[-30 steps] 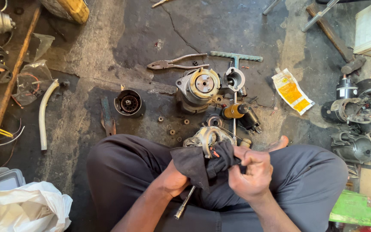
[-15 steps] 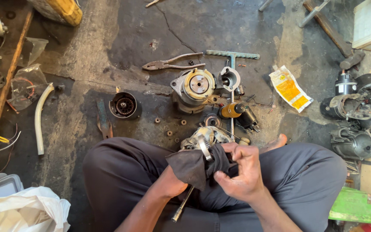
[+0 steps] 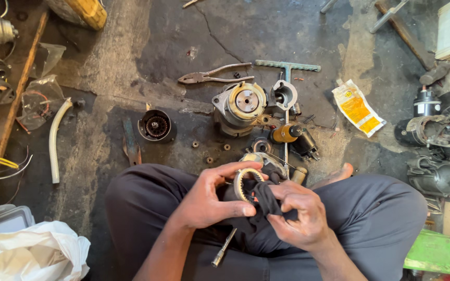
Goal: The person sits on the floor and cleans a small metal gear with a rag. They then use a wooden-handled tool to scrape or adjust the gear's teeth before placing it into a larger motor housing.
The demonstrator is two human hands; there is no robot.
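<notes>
We see the stained concrete floor (image 3: 131, 62) filling most of the view, and we sit cross-legged on it in dark trousers (image 3: 381, 213), knees spread left and right at the near edge. Right side: a heap of dismantled motor housings (image 3: 436, 140), count unclear. Near left corner: one white plastic bag (image 3: 27, 255), and beside it one clear lidded tub (image 3: 6, 221), contents not readable. Centre, just beyond our knees: one round motor body (image 3: 240, 106), one dark cylindrical cup (image 3: 156, 126) with a gear showing inside it, one T-handle wrench (image 3: 287, 66), one pair of pliers (image 3: 212, 75), one yellow sachet (image 3: 358, 106), and one white hose piece (image 3: 54, 138) over on the left.

Left hand (image 3: 209, 200): palm turned inward, thumb low, forefinger arched over the top, pinching the toothed metal ring (image 3: 247, 183) by its rim. The ring is held over our lap, between both hands, near centre. Right hand (image 3: 300, 216): fingers curled and pressed together on one dark rag (image 3: 264, 200), which is pushed against and partly through the ring. One socket driver (image 3: 224, 248) pokes out below the left hand, across the lap. Three small loose gears (image 3: 209, 160) lie on the floor just beyond our left knee.
</notes>
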